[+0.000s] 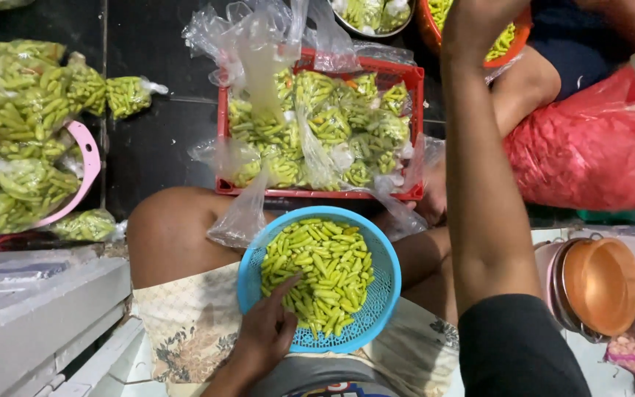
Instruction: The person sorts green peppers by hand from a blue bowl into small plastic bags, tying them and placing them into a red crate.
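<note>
Left hand (pixel 266 334) sits nearest, palm down on the near rim of the round blue perforated plastic basket (pixel 384 290), which rests on the lap. Fingers loosely spread, not clenched; index fingertip dips into the heap of small green chillies (pixel 325 276) filling the basket, nothing actually pinched. Chillies look light, smooth and a bit slippery, loose in the pile, so best raked or scooped by the handful rather than picked singly; basket probably light and somewhat flexible, hold it at the rim. Beyond the fingertips: red rectangular plastic crate (pixel 406 77) packed with clear plastic bags of green chillies (pixel 332 121). Right arm runs straight up the frame, extended far past the crate; right hand (pixel 479 26) is over an orange round bowl (pixel 512 37) of more chillies, seen from the back, so grip can't be told.
</note>
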